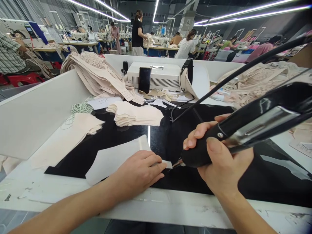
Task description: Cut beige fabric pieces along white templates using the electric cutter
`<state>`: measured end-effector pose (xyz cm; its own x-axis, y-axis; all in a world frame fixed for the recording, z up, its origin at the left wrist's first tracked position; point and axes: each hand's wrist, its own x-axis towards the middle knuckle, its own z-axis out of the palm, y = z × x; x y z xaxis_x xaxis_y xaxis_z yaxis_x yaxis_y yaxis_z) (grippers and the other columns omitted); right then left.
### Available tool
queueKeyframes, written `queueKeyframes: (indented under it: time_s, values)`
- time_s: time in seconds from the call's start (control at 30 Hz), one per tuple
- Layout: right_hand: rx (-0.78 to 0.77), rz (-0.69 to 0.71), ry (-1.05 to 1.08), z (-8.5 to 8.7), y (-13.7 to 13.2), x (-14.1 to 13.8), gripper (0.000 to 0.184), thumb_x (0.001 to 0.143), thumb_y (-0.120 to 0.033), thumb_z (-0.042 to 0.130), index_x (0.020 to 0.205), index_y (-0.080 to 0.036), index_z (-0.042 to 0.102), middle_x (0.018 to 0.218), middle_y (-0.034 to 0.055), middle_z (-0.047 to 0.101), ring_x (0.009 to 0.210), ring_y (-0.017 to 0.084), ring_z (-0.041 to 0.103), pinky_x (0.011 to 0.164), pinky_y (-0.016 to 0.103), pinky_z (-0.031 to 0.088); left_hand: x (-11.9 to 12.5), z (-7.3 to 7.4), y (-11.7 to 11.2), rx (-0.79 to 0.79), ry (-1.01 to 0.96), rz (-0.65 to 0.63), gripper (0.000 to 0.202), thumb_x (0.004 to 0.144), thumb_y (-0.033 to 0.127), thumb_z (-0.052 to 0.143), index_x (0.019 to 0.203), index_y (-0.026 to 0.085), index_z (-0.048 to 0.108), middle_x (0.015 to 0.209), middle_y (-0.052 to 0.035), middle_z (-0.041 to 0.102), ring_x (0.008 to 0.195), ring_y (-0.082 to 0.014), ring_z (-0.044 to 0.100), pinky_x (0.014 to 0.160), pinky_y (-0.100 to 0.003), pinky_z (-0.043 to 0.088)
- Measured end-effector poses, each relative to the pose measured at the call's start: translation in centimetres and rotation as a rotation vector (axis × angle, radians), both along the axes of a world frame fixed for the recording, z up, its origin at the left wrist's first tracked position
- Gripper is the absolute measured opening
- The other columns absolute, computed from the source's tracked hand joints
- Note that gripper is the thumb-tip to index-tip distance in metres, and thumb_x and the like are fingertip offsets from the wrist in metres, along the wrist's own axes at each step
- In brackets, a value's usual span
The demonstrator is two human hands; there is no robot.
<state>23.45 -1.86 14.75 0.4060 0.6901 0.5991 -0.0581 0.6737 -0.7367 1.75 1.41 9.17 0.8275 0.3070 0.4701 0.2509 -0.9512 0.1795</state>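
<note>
My left hand (140, 170) lies flat with its fingers together, pressing down the right end of a pale cut fabric piece (114, 157) on the black work mat (170, 139). My right hand (216, 156) is wrapped round the handle of a black hand tool (255, 125) whose metal tip (179, 163) touches the fabric's corner just right of my left fingertips. The tool's black cord (219, 86) runs up and to the right.
A stack of cut beige pieces (136, 114) lies behind the mat, more pieces (83, 126) at left, a fabric heap (95, 73) at back left. A white machine box (158, 76) with a phone (144, 79) leans at the back. White walls ring the table. People work at stations beyond.
</note>
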Motion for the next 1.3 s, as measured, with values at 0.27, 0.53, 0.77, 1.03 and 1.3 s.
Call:
queueKeyframes:
  time_s: [0.27, 0.53, 0.77, 1.03, 1.3]
  values:
    - [-0.012, -0.025, 0.000, -0.1, 0.1, 0.4, 0.044, 0.090, -0.036, 0.101, 0.121, -0.029, 0.071, 0.089, -0.0038, 0.071, 0.062, 0.018, 0.069, 0.056, 0.034, 0.066, -2.1, 0.4, 0.4, -0.009, 0.033, 0.013, 0.021, 0.123, 0.024, 0.060, 0.119, 0.016, 0.079, 0.118, -0.0082, 0.083, 0.110, -0.0227, 0.079, 0.106, -0.037, 0.065]
    - [0.003, -0.045, -0.010, -0.1, 0.1, 0.5, 0.043, 0.088, -0.036, 0.101, 0.121, -0.029, 0.075, 0.088, -0.0031, 0.070, 0.060, 0.018, 0.068, 0.053, 0.033, 0.064, -2.3, -0.6, 0.5, -0.001, -0.015, 0.006, 0.021, 0.122, 0.024, 0.062, 0.125, 0.015, 0.081, 0.121, -0.0095, 0.083, 0.112, -0.0225, 0.079, 0.109, -0.038, 0.067]
    - [-0.038, -0.063, -0.008, 0.1, 0.0, 0.5, 0.042, 0.084, -0.038, 0.102, 0.117, -0.030, 0.076, 0.083, -0.0038, 0.068, 0.059, 0.020, 0.066, 0.052, 0.035, 0.063, -2.2, -0.9, 0.5, -0.015, 0.006, 0.032, 0.021, 0.121, 0.028, 0.066, 0.129, 0.015, 0.079, 0.127, -0.0105, 0.083, 0.119, -0.0235, 0.080, 0.116, -0.040, 0.065]
    - [-0.026, -0.050, 0.009, 0.1, -0.1, 0.5, 0.043, 0.085, -0.038, 0.104, 0.118, -0.030, 0.077, 0.083, -0.0035, 0.068, 0.060, 0.020, 0.065, 0.052, 0.035, 0.064, -2.3, -0.5, 0.4, -0.033, 0.046, 0.061, 0.022, 0.120, 0.030, 0.070, 0.133, 0.016, 0.078, 0.132, -0.0118, 0.082, 0.123, -0.0253, 0.079, 0.116, -0.040, 0.065]
    - [-0.020, -0.042, 0.010, 0.0, 0.1, 0.4, 0.045, 0.085, -0.040, 0.104, 0.119, -0.030, 0.076, 0.085, -0.0035, 0.069, 0.059, 0.019, 0.066, 0.052, 0.034, 0.063, -2.1, 0.4, 0.6, -0.019, 0.094, 0.068, 0.020, 0.121, 0.031, 0.068, 0.130, 0.016, 0.077, 0.132, -0.0109, 0.081, 0.122, -0.0256, 0.079, 0.114, -0.041, 0.065]
